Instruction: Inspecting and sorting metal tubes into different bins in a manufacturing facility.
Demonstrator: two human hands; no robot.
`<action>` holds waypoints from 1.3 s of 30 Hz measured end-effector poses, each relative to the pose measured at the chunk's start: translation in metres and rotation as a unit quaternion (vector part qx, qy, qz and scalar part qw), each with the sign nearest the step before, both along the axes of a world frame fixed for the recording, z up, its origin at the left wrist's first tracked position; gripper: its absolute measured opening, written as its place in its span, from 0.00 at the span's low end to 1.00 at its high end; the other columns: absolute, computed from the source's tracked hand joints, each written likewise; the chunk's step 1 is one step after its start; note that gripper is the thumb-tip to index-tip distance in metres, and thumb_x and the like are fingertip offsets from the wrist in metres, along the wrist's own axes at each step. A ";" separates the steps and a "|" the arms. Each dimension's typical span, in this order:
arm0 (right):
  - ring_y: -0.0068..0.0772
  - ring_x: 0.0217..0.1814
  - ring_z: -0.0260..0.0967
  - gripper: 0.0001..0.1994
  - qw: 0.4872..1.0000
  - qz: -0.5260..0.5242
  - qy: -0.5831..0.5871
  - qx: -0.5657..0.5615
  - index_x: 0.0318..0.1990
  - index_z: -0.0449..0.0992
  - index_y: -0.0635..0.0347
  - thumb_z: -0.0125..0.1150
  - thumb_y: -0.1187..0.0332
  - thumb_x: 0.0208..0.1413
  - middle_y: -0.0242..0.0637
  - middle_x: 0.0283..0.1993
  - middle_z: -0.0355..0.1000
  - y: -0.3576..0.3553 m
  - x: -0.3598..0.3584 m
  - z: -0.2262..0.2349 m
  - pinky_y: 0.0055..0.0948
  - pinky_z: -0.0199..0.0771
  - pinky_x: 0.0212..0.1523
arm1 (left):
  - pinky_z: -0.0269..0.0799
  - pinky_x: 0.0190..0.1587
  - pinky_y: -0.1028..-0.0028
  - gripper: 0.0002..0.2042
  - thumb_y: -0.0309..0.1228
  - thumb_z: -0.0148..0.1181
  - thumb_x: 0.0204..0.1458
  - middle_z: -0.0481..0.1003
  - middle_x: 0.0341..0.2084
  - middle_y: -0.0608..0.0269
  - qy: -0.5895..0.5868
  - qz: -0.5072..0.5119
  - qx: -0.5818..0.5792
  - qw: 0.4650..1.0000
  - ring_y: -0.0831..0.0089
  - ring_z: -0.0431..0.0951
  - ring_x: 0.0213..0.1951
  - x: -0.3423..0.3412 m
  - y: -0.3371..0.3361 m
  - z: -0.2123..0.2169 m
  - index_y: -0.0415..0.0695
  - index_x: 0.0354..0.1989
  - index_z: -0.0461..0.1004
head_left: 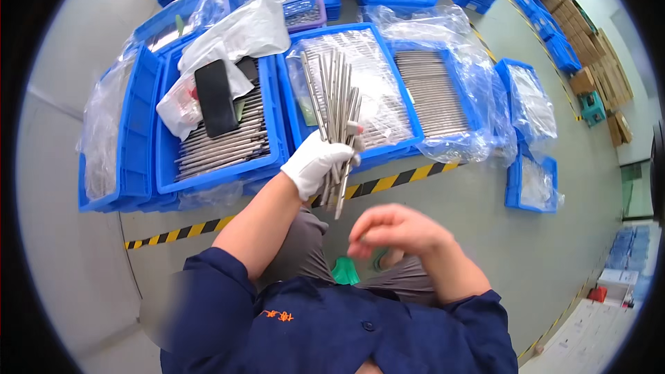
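Observation:
My left hand [319, 165], in a white glove, is closed around a bundle of slim metal rods [335, 90]. The rods fan out upward, and their lower ends stick out below the fist. Bare and slightly blurred, my right hand [391, 227] hovers to the right of the rods' lower ends, apart from them. Its fingers are curled in toward the thumb; what they hold, if anything, cannot be made out. Behind the bundle stands a blue crate [414, 119] with plastic-wrapped contents.
A left blue crate [165, 159] holds more rods, a black phone [215, 99] and white plastic bags [249, 28]. Right of centre, another crate has rows of rods [431, 93]. Yellow-black floor tape [405, 177] runs along the crates. Smaller blue crates [532, 183] stand at the right.

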State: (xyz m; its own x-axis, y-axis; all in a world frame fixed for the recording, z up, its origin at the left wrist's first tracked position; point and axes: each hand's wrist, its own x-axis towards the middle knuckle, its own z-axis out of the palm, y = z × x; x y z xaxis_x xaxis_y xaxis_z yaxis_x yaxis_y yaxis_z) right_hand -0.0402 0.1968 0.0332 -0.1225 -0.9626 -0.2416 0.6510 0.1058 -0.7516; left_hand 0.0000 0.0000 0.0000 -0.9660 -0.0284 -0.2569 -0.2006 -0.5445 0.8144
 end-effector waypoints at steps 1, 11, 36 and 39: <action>0.25 0.32 0.68 0.08 1.000 -0.012 -0.001 0.003 0.37 0.69 0.65 0.51 0.72 0.51 0.41 0.34 0.71 0.008 0.000 0.000 0.24 0.69 0.35 | 0.66 0.30 0.79 0.22 0.24 0.56 0.38 0.70 0.29 0.60 0.001 -0.024 -0.031 0.999 0.74 0.71 0.27 0.002 0.006 0.003 0.39 0.46 0.63; 0.18 0.28 0.65 0.12 0.872 -0.469 0.140 0.035 0.39 0.69 0.63 0.48 0.63 0.54 0.33 0.31 0.71 0.000 -0.051 -0.024 0.16 0.66 0.30 | 0.66 0.30 0.81 0.14 0.33 0.55 0.44 0.70 0.24 0.65 -0.073 -0.189 -0.089 0.975 0.80 0.69 0.27 0.010 0.036 0.014 0.39 0.38 0.69; 0.17 0.26 0.65 0.11 0.800 -0.510 0.299 0.101 0.37 0.71 0.67 0.48 0.68 0.53 0.35 0.28 0.72 0.019 -0.056 -0.023 0.16 0.66 0.29 | 0.65 0.26 0.80 0.14 0.28 0.56 0.41 0.68 0.22 0.65 -0.107 -0.139 -0.040 0.984 0.79 0.68 0.23 0.013 0.037 0.006 0.38 0.38 0.65; 0.19 0.30 0.68 0.11 0.805 -0.489 0.323 0.092 0.37 0.71 0.67 0.48 0.67 0.54 0.37 0.30 0.72 0.022 -0.056 -0.015 0.18 0.68 0.32 | 0.64 0.25 0.81 0.14 0.28 0.56 0.40 0.68 0.21 0.66 -0.099 -0.137 -0.035 0.985 0.80 0.67 0.22 0.013 0.035 0.008 0.38 0.37 0.66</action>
